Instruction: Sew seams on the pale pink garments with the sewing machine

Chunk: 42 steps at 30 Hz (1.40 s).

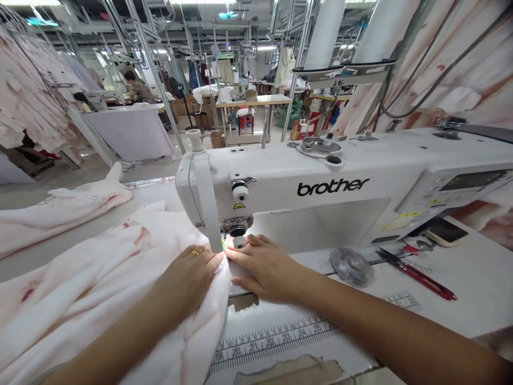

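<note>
A white sewing machine (272, 176) marked "brother" stands before me, its needle area lit. Pale pink printed fabric (120, 278) spreads over the left of the table, its right edge running up to the needle. My left hand (190, 275), with a ring, rests on this fabric just left of the needle, thumb and fingers closed on its edge. Right of the needle, my right hand (266, 267) lies with fingers stretched and thumb apart, fingertips touching the fabric's edge. A white strip (208, 198) hangs from the machine head down to the needle, where the presser foot is mostly hidden.
Red-handled thread snips (420, 275), a clear round disc (352, 266) and a phone (447, 232) lie on the right. A printed ruler (272, 342) crosses the table front. Large thread cones (324, 35) stand behind the machine. A person (138, 88) sits far left.
</note>
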Available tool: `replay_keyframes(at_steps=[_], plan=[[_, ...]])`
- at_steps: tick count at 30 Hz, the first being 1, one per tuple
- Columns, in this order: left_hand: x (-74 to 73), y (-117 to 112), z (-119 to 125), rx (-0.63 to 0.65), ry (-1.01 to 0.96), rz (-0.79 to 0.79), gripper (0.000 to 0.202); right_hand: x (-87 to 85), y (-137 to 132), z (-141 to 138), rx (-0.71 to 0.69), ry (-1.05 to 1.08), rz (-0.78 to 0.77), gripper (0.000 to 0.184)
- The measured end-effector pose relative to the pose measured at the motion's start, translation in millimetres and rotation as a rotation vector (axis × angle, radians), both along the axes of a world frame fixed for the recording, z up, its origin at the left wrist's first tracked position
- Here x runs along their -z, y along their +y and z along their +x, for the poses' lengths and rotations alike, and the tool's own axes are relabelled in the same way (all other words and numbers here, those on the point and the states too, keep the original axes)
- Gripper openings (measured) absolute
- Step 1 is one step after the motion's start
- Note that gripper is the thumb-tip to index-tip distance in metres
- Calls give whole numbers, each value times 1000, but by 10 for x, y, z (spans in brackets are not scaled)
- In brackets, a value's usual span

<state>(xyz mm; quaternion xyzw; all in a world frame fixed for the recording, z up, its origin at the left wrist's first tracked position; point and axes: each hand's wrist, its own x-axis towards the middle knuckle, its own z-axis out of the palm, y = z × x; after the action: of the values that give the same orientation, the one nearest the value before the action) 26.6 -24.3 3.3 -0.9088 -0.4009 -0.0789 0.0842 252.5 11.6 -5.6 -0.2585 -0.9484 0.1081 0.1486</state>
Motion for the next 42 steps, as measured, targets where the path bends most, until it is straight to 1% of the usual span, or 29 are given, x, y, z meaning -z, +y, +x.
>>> replay_keyframes(at_steps=[2,5,8,10,11,13,15,17,19,22,24,26,28,31,33,34,37,38,40,41,42], plan=[[-1,40,-6,-7,-19,-22,33,14,27,9,3,2,-4,48],[14,64,-26,-28,-54,-47,33,43,55,16,-1,29,10,46],[-16,52,-71,-33,-84,-129,36,62,58,19,1,71,20,38],[-84,2,-116,-19,-98,-201,39,65,56,24,10,104,12,30],[-129,-45,-140,-20,-114,-221,40,65,58,30,15,121,8,25],[-221,-186,-189,-63,-178,-205,41,59,71,43,16,155,15,15],[-287,-378,-240,-154,-248,-182,36,40,83,53,3,182,48,8],[-295,-578,-301,-266,-283,-210,30,-8,55,43,-50,202,96,4],[-241,-739,-380,-342,-258,-260,31,-87,-60,-5,-145,212,112,2],[-107,-856,-516,-361,-212,-258,46,-218,-423,-162,-301,168,62,10],[-44,-868,-596,-372,-240,-265,47,-263,-728,-298,-316,107,86,11],[-21,-864,-650,-404,-303,-307,42,-250,-994,-432,-302,35,145,25],[-22,-860,-677,-416,-358,-346,40,-191,-1162,-546,-271,4,216,22],[-32,-853,-694,-392,-407,-363,39,-106,-1236,-653,-225,5,316,3],[-59,-853,-707,-366,-423,-364,38,-115,-1231,-664,-223,52,351,11],[-89,-860,-714,-360,-434,-361,37,-144,-1230,-648,-239,112,356,14],[-247,-936,-701,-365,-459,-360,35,-277,-1262,-516,-275,409,347,19],[-307,-977,-674,-362,-458,-372,34,-307,-1279,-446,-269,515,324,22],[-394,-1055,-572,-344,-431,-415,35,-296,-1311,-281,-233,645,205,29],[-404,-1080,-499,-330,-401,-441,36,-250,-1324,-193,-204,656,125,32],[-387,-1089,-417,-321,-368,-460,38,-182,-1337,-108,-184,610,56,33]])
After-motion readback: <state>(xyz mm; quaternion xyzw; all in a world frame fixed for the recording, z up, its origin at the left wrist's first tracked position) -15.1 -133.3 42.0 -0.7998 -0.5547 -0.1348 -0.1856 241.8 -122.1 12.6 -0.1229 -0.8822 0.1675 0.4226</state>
